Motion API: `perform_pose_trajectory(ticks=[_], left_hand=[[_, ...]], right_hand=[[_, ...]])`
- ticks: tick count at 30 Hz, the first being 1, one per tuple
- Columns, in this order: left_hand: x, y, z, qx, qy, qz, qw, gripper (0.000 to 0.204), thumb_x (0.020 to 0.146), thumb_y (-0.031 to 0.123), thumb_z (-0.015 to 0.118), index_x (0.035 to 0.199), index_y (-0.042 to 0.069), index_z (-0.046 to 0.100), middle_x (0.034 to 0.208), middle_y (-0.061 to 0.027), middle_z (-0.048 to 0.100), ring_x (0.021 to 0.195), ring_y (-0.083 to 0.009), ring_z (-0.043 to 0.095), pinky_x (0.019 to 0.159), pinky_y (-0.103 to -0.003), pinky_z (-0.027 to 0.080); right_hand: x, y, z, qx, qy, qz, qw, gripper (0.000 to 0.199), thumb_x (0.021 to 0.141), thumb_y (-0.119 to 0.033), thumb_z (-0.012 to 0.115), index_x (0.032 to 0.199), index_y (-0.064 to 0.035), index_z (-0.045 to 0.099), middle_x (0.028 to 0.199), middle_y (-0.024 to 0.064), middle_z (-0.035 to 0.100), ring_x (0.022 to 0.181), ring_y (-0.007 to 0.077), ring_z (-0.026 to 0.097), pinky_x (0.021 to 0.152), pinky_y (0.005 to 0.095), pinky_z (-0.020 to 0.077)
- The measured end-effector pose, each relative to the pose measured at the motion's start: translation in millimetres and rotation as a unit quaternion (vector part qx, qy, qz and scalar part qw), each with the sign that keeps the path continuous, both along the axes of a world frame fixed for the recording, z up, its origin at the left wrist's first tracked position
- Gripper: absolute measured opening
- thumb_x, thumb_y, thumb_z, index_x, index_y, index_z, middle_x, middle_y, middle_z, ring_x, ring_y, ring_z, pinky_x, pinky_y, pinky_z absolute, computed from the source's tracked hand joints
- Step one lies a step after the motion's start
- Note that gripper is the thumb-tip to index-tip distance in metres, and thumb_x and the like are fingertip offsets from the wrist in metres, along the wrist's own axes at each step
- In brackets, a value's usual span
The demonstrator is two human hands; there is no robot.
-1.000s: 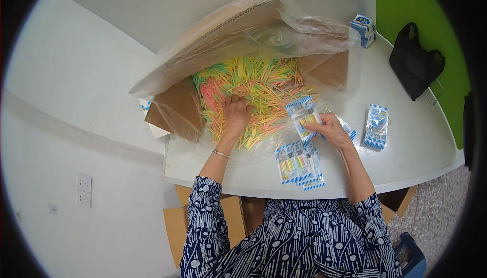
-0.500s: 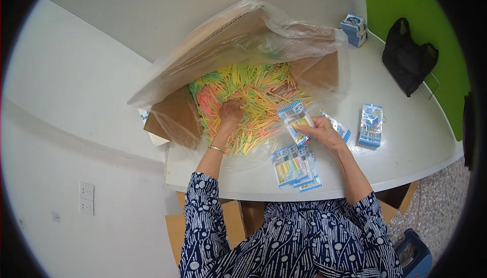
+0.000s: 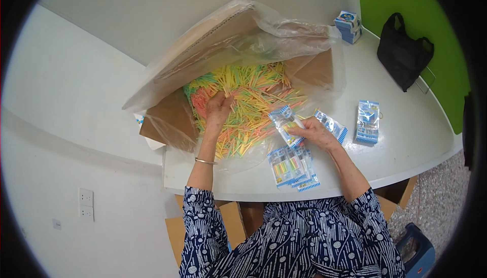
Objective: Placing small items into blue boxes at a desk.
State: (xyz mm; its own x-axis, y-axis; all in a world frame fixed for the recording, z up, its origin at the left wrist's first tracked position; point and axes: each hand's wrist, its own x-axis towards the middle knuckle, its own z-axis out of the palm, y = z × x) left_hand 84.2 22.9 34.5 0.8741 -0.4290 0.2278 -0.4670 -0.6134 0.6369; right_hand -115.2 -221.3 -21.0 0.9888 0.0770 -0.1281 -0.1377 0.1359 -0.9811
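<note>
Since a second ago, the left hand (image 3: 218, 108) has shifted toward the pink sticks (image 3: 199, 101) among the mixed coloured sticks (image 3: 248, 118), mid-frame inside a carton (image 3: 163, 123); its fingers bend downward, but whether they grip any I cannot tell. Right of centre, the right hand (image 3: 317, 135) pinches a blue-and-white packet (image 3: 282, 125) between thumb and fingers. Overlapping packets (image 3: 282, 169) lie just below, a packet stack (image 3: 367, 122) farther right. Clear plastic (image 3: 304, 28) drapes the carton's raised walls; a black bag (image 3: 404, 57) sits upper right.

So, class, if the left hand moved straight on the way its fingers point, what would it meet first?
The left hand would probably meet more loose coloured sticks just ahead, before the plastic-covered cardboard flap behind, though depth is unclear.
</note>
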Motion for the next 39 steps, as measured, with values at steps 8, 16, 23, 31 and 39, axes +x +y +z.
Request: perform_pose_trajectory(ticks=[8,16,23,31,39], left_hand=[[-77,-66,49,-0.225,0.173,-0.116,0.952,0.018,0.094,0.021,0.054,0.094,0.003,0.056,0.086,-0.0073,0.067,0.08,-0.0125,0.063,0.073,-0.026,0.049],[-104,-81,41,-0.252,0.206,-0.202,0.924,0.018,0.098,0.017,0.048,0.105,0.002,0.052,0.1,-0.0087,0.065,0.094,-0.012,0.06,0.087,-0.028,0.046],[-113,-80,33,-0.284,0.188,-0.201,0.918,0.017,0.097,0.016,0.048,0.106,0.001,0.052,0.103,-0.0092,0.065,0.096,-0.0121,0.059,0.086,-0.027,0.046],[-127,-81,25,-0.281,0.315,-0.168,0.891,0.024,0.096,0.017,0.052,0.114,0.001,0.055,0.097,-0.0048,0.066,0.086,-0.008,0.061,0.078,-0.024,0.049],[-124,-80,25,-0.245,0.345,-0.189,0.886,0.025,0.095,0.018,0.052,0.115,0.002,0.055,0.114,-0.0095,0.063,0.098,-0.0096,0.057,0.09,-0.028,0.044]], right_hand=[[3,-1,-9,-0.002,0.002,0.02,1.0,0.033,0.083,-0.035,0.069,0.075,-0.003,0.068,0.063,-0.0018,0.058,0.054,0.0037,0.051,0.049,0.0205,0.0399],[2,-2,-17,0.053,-0.002,0.027,0.998,0.03,0.082,-0.032,0.071,0.078,-0.0025,0.069,0.066,-0.0018,0.061,0.056,0.0032,0.052,0.05,0.0196,0.0388],[1,-2,-15,0.081,0.009,0.054,0.995,0.028,0.081,-0.027,0.072,0.089,-0.0002,0.07,0.076,0.0003,0.066,0.065,0.0034,0.056,0.056,0.019,0.0424],[2,-2,-16,0.087,0.001,0.058,0.994,0.03,0.082,-0.026,0.072,0.093,0.0009,0.069,0.081,0.002,0.067,0.069,0.0044,0.058,0.061,0.0195,0.0444],[0,-4,-14,0.081,0.0,0.065,0.995,0.029,0.081,-0.026,0.072,0.094,0.0007,0.07,0.082,0.0025,0.068,0.071,0.0046,0.059,0.062,0.0192,0.0447]])
